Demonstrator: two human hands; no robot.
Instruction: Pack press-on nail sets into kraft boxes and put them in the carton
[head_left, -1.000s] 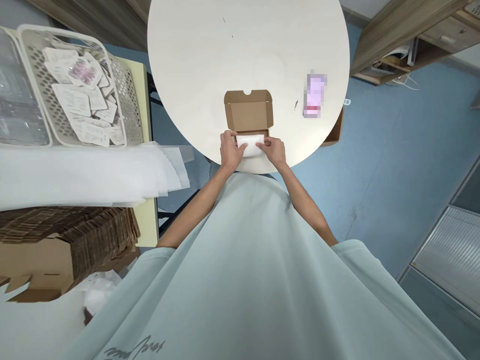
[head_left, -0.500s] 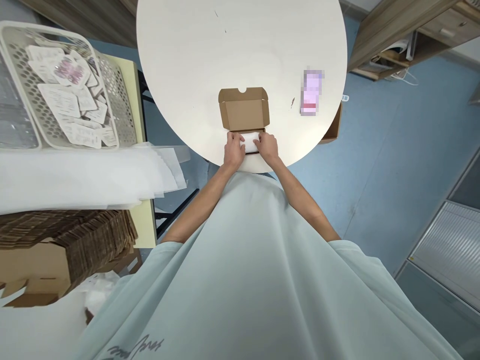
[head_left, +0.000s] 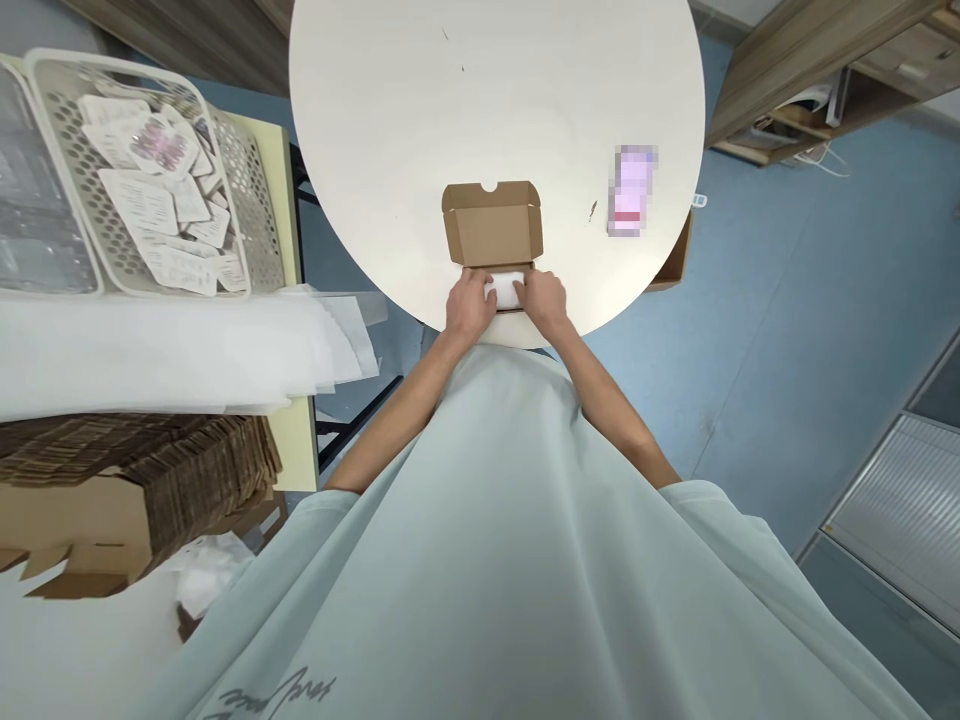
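At the near edge of the round white table, a small brown cardboard mailer box stands with its lid folded back, away from me. A white wrapped bundle lies in the box's tray; what is inside the wrapping is hidden. My left hand is curled over the bundle's left end, thumb on the white surface. Over the right end my right hand is bent the same way, its thumb pressing the bundle. Both hands cover the short sides of the tray.
A pixelated pink item lies on the table's right. To the left, a side table bears a plastic basket of printed cards, white sheets and a stack of flat cardboard boxes. A brown carton sits under the table's right edge.
The view has shifted slightly, so everything sits a little further right. My right hand has moved slightly outward along the bundle; both hands stay on it.
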